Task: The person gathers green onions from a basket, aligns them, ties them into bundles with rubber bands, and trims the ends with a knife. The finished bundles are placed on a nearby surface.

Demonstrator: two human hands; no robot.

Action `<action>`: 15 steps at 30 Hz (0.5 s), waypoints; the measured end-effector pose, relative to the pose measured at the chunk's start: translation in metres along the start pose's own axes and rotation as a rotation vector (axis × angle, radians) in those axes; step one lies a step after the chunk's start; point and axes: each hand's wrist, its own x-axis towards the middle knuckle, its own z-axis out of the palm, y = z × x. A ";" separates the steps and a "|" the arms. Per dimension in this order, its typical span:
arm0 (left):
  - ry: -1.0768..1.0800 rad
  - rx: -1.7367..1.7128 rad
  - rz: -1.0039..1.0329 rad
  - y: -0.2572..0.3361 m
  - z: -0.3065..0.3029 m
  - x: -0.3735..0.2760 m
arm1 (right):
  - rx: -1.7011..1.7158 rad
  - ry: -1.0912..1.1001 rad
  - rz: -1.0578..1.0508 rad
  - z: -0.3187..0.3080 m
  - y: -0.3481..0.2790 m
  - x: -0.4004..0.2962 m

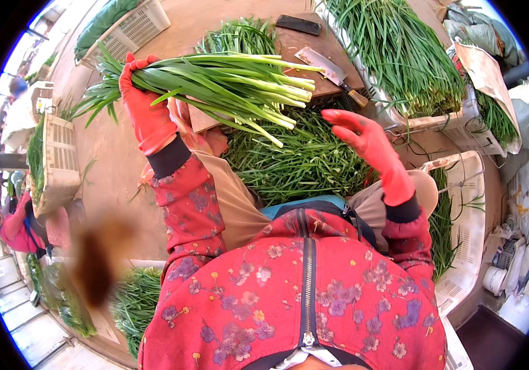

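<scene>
My left hand, in a red rubber glove, grips a bunch of Chinese chives near its leafy end. The bunch lies level in the air, with its pale cut stems fanned out to the right. My right hand, gloved the same, is held apart from the stems with its fingers spread and nothing in it. Below both hands, a heap of loose chive leaves fills the space between my knees. A cleaver with a wooden handle rests on a brown board beyond the bunch.
A dark flat block lies on the board beside more chives. At right stand a crate of upright chives and a white crate partly holding leaves. More crates stand left, near another person.
</scene>
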 end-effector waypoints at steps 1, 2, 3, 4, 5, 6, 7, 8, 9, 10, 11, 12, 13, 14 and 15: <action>-0.001 0.008 -0.004 -0.002 0.005 -0.002 | 0.279 -0.062 -0.040 0.013 -0.008 0.010; -0.014 -0.024 0.014 -0.004 0.009 -0.005 | 0.324 -0.119 -0.019 0.023 -0.022 0.017; -0.056 -0.079 0.023 -0.003 0.009 -0.005 | 0.368 -0.176 -0.003 0.033 -0.034 0.024; -0.103 -0.141 0.026 -0.006 0.009 -0.003 | 0.478 -0.156 0.026 0.043 -0.041 0.029; -0.148 -0.202 0.030 -0.008 0.010 -0.001 | 0.587 -0.136 0.054 0.052 -0.047 0.033; -0.212 -0.329 -0.016 -0.009 0.016 -0.003 | 0.821 -0.095 0.039 0.061 -0.042 0.038; -0.246 -0.422 -0.045 -0.005 0.016 -0.004 | 0.837 -0.037 0.036 0.068 -0.038 0.043; -0.280 -0.516 -0.076 -0.001 0.017 -0.004 | 0.763 -0.018 0.044 0.069 -0.029 0.046; -0.307 -0.606 -0.103 0.005 0.016 -0.007 | 0.690 -0.006 0.055 0.067 -0.021 0.046; -0.308 -0.721 -0.125 0.009 0.025 -0.015 | 0.431 0.019 0.091 0.061 -0.016 0.042; -0.329 -0.744 -0.133 0.013 0.026 -0.017 | 0.172 0.043 0.124 0.051 -0.008 0.036; -0.350 -0.762 -0.134 0.017 0.027 -0.020 | -0.308 0.092 0.035 0.040 0.004 0.032; -0.370 -0.788 -0.137 0.020 0.028 -0.022 | -0.795 0.095 -0.223 0.021 0.017 0.033; -0.414 -0.758 -0.116 0.026 0.033 -0.027 | -0.356 0.167 -0.236 0.014 0.029 0.036; -0.447 -0.768 -0.140 0.022 0.037 -0.028 | 0.071 0.254 -0.227 0.009 0.038 0.037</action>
